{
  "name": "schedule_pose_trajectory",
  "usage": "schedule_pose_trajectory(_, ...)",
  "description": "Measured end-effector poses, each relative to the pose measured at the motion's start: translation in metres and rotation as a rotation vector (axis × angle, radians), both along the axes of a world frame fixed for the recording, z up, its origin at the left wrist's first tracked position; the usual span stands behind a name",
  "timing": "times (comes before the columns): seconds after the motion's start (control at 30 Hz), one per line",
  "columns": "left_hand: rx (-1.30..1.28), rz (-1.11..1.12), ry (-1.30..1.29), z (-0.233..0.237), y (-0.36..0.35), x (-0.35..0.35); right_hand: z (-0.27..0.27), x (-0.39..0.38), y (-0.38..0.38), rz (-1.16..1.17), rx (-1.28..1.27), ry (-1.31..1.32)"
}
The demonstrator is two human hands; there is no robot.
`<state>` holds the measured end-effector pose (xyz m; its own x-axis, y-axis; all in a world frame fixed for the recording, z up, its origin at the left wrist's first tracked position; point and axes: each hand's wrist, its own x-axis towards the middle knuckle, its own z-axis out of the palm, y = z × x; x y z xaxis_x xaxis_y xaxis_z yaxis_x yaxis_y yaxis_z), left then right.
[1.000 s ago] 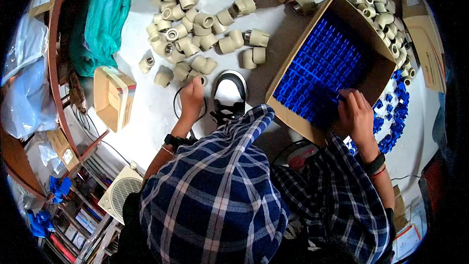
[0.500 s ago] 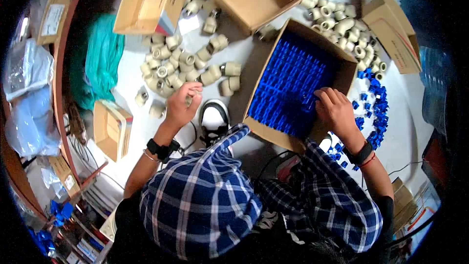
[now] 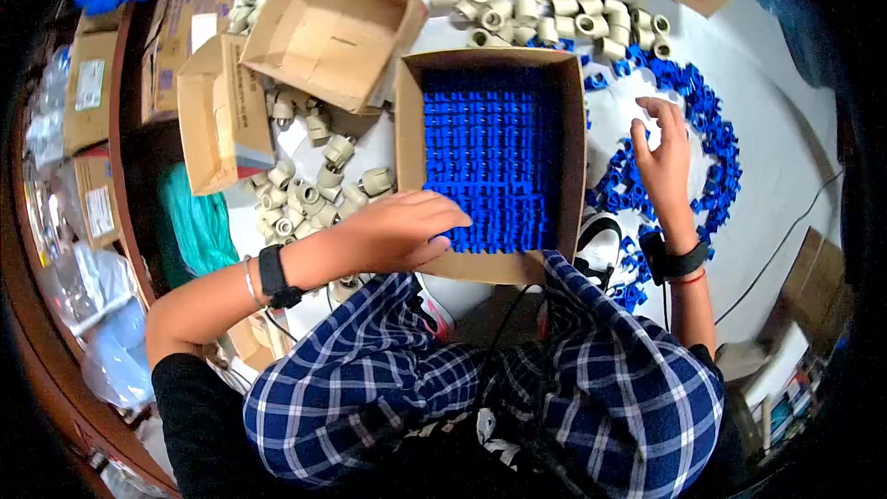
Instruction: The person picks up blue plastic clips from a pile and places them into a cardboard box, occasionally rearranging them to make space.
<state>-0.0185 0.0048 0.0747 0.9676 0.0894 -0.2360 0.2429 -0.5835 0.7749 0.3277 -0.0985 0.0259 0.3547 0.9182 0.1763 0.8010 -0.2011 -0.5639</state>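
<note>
Between my knees stands an open cardboard box (image 3: 409, 120), with rows of blue plastic pieces (image 3: 480, 143) inside. My left hand (image 3: 407, 226) reaches over the box's near left part, its fingertips above the blue pieces; the fingers are close together, and whether they hold anything is hidden. To the right of the box, my right hand (image 3: 663, 152) is raised above the floor with its fingers apart and curved, nothing visible in them. Loose blue pieces (image 3: 716, 143) lie around that hand in a curved band.
Beige pipe fittings (image 3: 531, 5) are heaped beyond the box, and more fittings (image 3: 305, 199) lie at the left. Empty cardboard boxes (image 3: 328, 32) stand at the upper left. A green bag (image 3: 199, 222) lies by the shelf. A cable (image 3: 785, 240) runs at the right.
The view has turned and shifted right. My left hand has moved from above the floor to the box, and my right hand has left the box for the loose blue pieces.
</note>
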Motion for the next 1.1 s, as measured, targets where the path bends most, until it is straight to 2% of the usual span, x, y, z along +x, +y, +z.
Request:
schedule_pose_trajectory(0.1, -0.058, -0.059, 0.051, -0.028, 0.003, 0.040, -0.020, 0.003, -0.019, -0.050, -0.010, 0.022)
schedule_pose_trajectory(0.2, 0.012, 0.101, 0.114, -0.041, 0.000, 0.075, -0.031, 0.010, -0.031, -0.108, -0.033, 0.074)
schedule_pose_trajectory(0.37, -0.065, 0.036, 0.091, -0.074, -0.020, 0.087, -0.048, 0.026, -0.040, -0.150, -0.024, 0.047)
schedule_pose_trajectory(0.5, -0.068, 0.092, 0.071, -0.072, -0.028, 0.092, -0.059, 0.031, -0.039, -0.208, -0.012, 0.062)
schedule_pose_trajectory(0.57, -0.114, 0.093, 0.148, -0.078, -0.028, 0.092, -0.064, 0.031, -0.036, -0.240, -0.003, 0.071)
schedule_pose_trajectory(0.8, -0.007, 0.116, 0.101, -0.093, -0.032, 0.084, -0.076, 0.023, -0.016, -0.188, 0.077, 0.114)
schedule_pose_trajectory(0.93, -0.067, 0.223, 0.026, -0.095, -0.034, 0.085, -0.077, 0.012, -0.001, -0.179, 0.077, 0.162)
schedule_pose_trajectory(1.1, -0.074, 0.258, 0.102, -0.088, -0.028, 0.085, -0.082, 0.009, 0.014, -0.169, 0.107, 0.154)
